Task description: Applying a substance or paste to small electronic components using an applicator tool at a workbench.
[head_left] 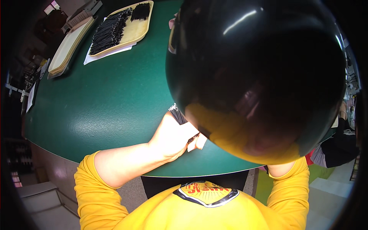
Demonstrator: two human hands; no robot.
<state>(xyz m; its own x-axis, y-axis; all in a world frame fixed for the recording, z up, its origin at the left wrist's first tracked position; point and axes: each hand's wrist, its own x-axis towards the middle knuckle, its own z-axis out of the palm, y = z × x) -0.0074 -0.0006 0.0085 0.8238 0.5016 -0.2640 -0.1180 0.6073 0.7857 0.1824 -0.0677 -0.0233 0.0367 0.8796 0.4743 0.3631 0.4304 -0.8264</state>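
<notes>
While the left hand (171,135) clasps 1 black bundle (178,116) mid-frame, black strands (109,31) on the upper-left tray (134,32) may be done or waiting; I cannot tell the hidden right hand's state.

black strands (178,116) have whitish tips (173,107), the table (107,99) is green, the sleeves (97,197) yellow.
</notes>
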